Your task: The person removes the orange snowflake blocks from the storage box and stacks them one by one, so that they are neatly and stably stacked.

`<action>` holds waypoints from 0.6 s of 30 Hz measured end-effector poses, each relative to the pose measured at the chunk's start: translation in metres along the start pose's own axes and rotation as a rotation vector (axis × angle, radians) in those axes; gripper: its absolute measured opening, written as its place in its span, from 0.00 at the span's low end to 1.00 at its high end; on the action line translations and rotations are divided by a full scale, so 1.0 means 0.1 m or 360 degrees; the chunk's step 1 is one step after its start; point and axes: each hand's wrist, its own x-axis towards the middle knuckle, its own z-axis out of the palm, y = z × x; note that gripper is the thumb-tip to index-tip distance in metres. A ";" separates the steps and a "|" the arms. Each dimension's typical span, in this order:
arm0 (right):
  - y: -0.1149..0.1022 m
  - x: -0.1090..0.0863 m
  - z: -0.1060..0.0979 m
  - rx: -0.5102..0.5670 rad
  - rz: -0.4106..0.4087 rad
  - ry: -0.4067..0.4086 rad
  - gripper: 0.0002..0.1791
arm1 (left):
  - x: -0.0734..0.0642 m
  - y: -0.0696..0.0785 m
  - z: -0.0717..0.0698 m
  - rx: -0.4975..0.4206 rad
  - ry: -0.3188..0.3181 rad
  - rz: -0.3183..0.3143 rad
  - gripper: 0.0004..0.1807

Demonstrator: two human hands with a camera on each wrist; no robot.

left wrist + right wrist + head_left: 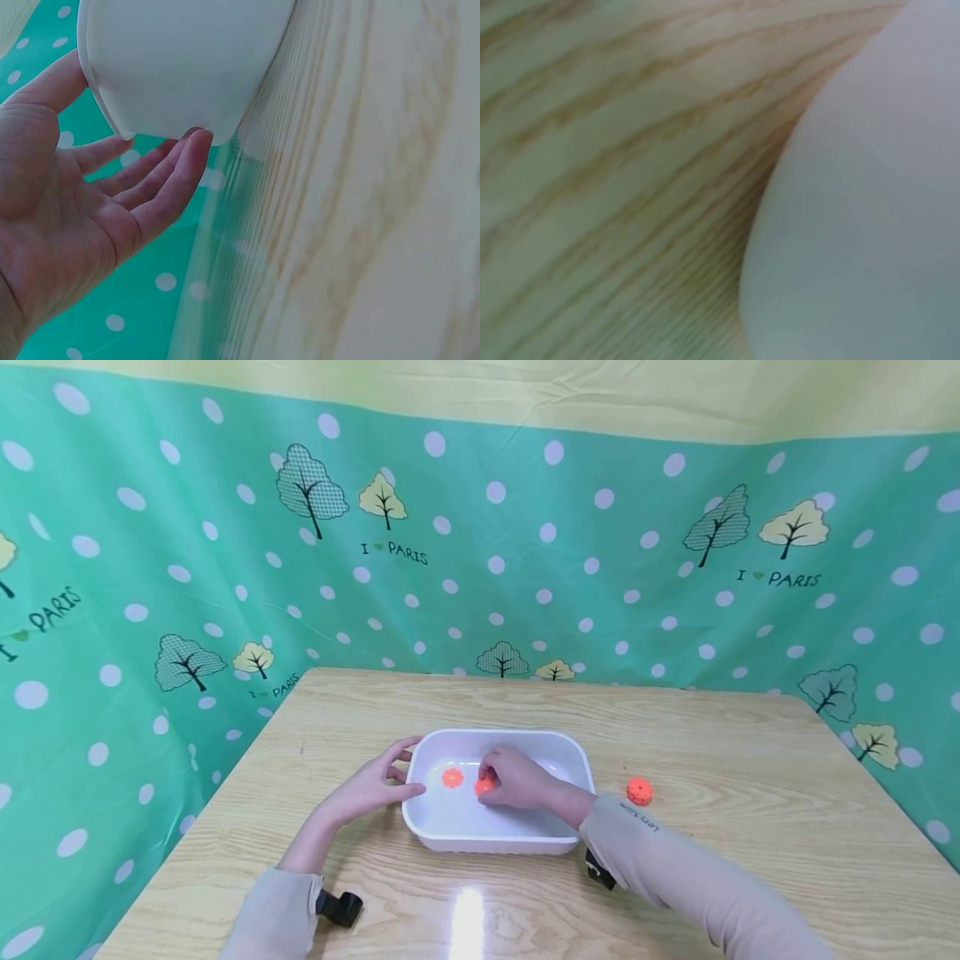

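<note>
A white rectangular plastic basin (495, 845) stands on the table. My left hand (371, 787) holds its left end, thumb at the rim and fingers against the outside; the left wrist view shows this hand (97, 195) from the palm side. Inside the basin, my right hand (517, 779) pinches an orange notched disc (484, 787), partly hidden by the fingers. Another orange flower-shaped disc (452, 777) lies on the basin floor to the left. The right wrist view shows only the basin's outer wall (862, 225), without the hand.
To the right of the basin, an orange notched piece (640, 791), looking like stacked discs, lies on the wooden table (750, 827). A green dotted curtain (525, 593) hangs behind and at the sides. Black camera mounts (341, 908) sit on the wrists.
</note>
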 end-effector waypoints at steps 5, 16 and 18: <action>-0.01 -0.01 -0.02 0.0053 -0.0004 0.0012 0.10 | -0.01 0.01 0.00 0.0003 0.0002 -0.0004 0.40; 0.00 -0.01 -0.03 0.0102 -0.0061 0.0009 0.08 | -0.02 0.01 0.01 0.0007 0.0005 0.0001 0.41; 0.00 -0.02 -0.04 0.0086 -0.0062 0.0021 0.08 | -0.01 0.01 0.01 0.0010 0.0006 0.0002 0.40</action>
